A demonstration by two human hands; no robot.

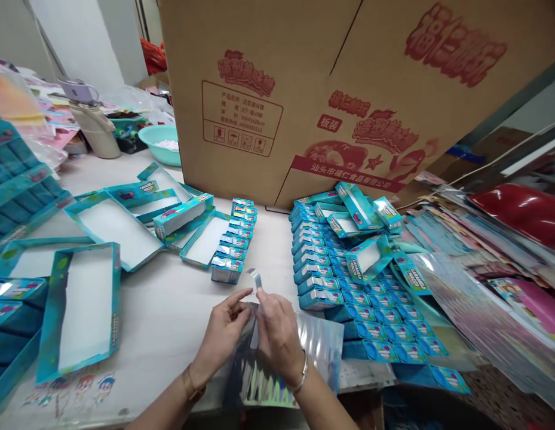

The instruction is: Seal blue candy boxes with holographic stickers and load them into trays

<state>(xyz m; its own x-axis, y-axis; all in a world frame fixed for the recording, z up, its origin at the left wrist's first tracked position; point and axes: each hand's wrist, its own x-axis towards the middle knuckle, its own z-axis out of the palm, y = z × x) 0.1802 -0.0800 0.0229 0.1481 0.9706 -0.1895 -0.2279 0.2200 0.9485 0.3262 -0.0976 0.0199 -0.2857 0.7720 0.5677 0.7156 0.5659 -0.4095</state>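
Observation:
Both of my hands meet over the front edge of the white table. My left hand and my right hand pinch a small clear plastic strip that sticks up between the fingertips. Under my hands lies a shiny holographic sheet. A short row of small teal boxes stands just beyond my hands. A large pile of the same flat teal boxes lies to the right.
Open teal display trays cover the left side. A big brown carton stands at the back. A teal bowl and a beige jug sit far left. Glossy printed sheets spread on the right.

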